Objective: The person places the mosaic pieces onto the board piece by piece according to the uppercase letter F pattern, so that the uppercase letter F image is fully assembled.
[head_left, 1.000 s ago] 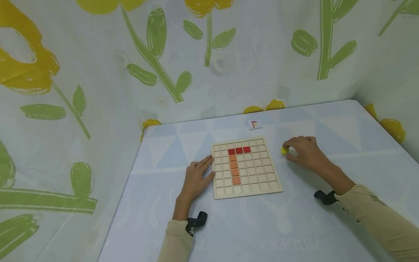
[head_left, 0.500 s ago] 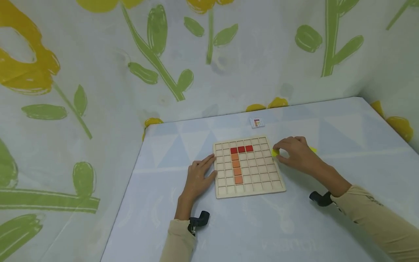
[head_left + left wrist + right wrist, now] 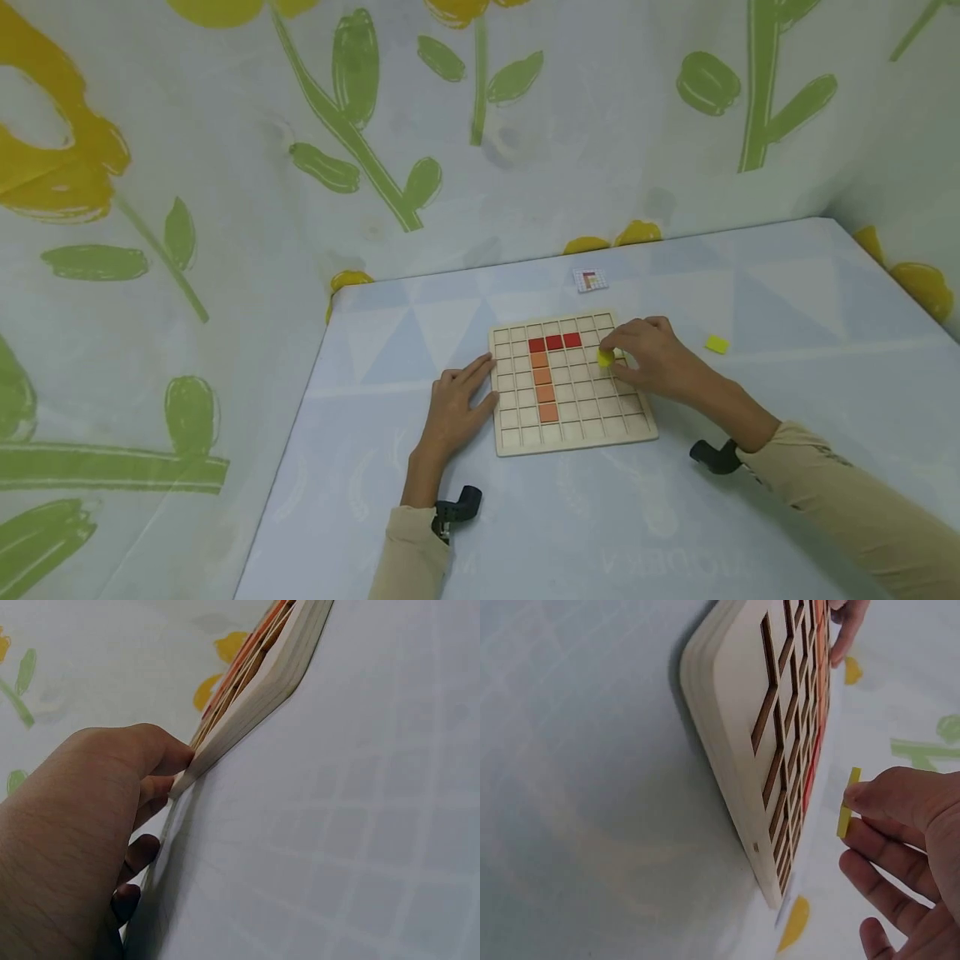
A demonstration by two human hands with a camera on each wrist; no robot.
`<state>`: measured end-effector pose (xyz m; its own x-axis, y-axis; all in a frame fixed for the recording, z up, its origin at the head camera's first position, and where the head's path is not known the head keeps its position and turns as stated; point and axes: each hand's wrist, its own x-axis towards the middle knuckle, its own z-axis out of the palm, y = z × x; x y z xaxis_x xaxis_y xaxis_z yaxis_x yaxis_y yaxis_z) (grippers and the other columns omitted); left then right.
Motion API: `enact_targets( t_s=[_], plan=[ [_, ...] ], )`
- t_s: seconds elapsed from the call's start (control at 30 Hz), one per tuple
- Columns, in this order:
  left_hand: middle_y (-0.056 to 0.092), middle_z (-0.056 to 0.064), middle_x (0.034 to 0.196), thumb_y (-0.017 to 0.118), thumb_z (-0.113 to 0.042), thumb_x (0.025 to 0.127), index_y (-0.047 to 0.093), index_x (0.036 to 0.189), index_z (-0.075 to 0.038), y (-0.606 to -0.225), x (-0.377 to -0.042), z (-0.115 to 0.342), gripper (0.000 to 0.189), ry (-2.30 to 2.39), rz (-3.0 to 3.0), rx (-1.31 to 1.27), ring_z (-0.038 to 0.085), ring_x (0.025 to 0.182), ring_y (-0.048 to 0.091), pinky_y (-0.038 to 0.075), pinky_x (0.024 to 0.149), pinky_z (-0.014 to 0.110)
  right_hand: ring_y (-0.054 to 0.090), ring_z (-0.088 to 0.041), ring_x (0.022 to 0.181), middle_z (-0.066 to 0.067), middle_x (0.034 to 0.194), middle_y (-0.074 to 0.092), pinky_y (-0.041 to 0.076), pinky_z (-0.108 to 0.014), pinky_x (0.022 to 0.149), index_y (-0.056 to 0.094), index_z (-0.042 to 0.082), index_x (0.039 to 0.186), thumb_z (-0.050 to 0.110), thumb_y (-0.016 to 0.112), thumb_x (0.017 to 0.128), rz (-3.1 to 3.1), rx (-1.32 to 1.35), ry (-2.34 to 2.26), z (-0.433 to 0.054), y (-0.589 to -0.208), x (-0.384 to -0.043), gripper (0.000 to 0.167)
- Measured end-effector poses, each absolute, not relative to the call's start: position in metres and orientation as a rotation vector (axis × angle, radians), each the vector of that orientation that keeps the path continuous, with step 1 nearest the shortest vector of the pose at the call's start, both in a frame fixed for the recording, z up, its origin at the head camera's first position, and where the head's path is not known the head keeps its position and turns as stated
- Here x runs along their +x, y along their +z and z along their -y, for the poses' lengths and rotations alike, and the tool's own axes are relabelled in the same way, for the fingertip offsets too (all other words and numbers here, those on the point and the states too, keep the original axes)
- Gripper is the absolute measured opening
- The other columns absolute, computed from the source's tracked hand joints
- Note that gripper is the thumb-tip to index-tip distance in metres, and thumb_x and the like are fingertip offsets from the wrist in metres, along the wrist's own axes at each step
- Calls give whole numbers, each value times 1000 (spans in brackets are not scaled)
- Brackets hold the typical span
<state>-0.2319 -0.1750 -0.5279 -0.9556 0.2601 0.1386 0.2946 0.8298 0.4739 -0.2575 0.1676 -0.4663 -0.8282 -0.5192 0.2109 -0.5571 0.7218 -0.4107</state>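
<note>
A square wooden grid board (image 3: pixel 517 437) lies on the table with 3 red tiles (image 3: pixel 554 342) in a row and a column of several orange tiles (image 3: pixel 543 377) below the leftmost red one. Over the right part of the board, my right hand (image 3: pixel 656 360) pinches a yellow square tile (image 3: pixel 848 802) between thumb and fingertip, held above the surface. My left hand (image 3: pixel 452 410) rests at the board's left edge, its fingertips touching the side, as the left wrist view also shows.
Another yellow tile (image 3: pixel 717 343) lies on the table right of the board. Behind the board is a small card (image 3: pixel 590 280) printed with a coloured grid pattern. A flower-printed curtain (image 3: pixel 585 150) rises along the table's far edge.
My right hand has carried the yellow tile leftward from beside the board to over it. The second yellow tile, hidden behind the hand before, now shows. The left hand stays at the board's edge.
</note>
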Motion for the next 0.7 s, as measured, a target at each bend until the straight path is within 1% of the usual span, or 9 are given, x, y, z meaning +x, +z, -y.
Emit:
enact_targets(
  t_s=[0.33,0.57,0.7],
  plan=[
    [41,-14,155,56,-39,97,51,149,-24,-528,-232,176,55,-767,2937,-455,18,112,48,35,96,45,61,-29,108,-6,108,72,35,-55,97,74,10,101,9,83,79,2774,950,703,-146,-472,-260,24],
    [40,-16,155,56,-40,97,50,149,-26,-527,-232,175,55,-778,2953,-438,19,113,48,35,95,44,62,-26,108,-4,107,72,37,-53,97,75,11,98,8,83,79,2752,992,691,-132,-474,-263,21],
    [40,-16,155,56,-40,97,50,150,-26,-527,-231,174,55,-774,2955,-436,18,113,48,35,96,44,63,-26,106,-4,105,73,37,-52,95,75,11,98,8,83,78,2741,1008,704,-127,-476,-262,21]
  ],
)
